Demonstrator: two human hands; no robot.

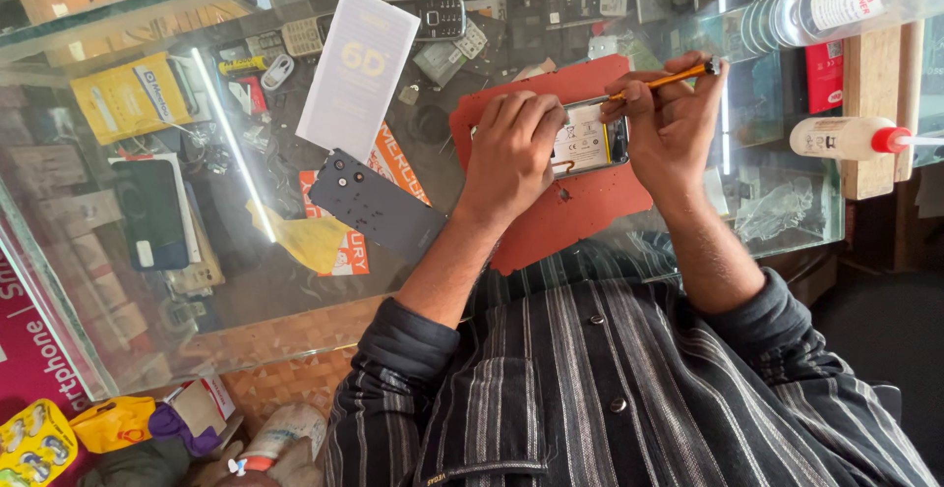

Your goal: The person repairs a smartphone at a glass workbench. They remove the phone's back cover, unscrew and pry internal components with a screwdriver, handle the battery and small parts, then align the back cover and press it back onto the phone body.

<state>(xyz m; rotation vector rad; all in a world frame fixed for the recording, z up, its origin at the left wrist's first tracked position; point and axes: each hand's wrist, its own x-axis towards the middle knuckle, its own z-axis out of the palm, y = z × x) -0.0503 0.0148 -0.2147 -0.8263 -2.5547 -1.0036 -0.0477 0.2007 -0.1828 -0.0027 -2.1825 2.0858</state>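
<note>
Fingers: left hand (pixel 511 148) grips opened phone (pixel 588 139), battery exposed; right hand (pixel 672 118) pinches yellow tool (pixel 665 81), probably screwdriver.

A glass-topped display counter (pixel 118 280) fills most of the frame, with reflected strip light (pixel 231 143) running across its left half. Shelves beneath the glass hold small goods, upper centre. A wooden block (pixel 870 103) stands at right. Dark floor (pixel 875 320) lies at lower right.
</note>
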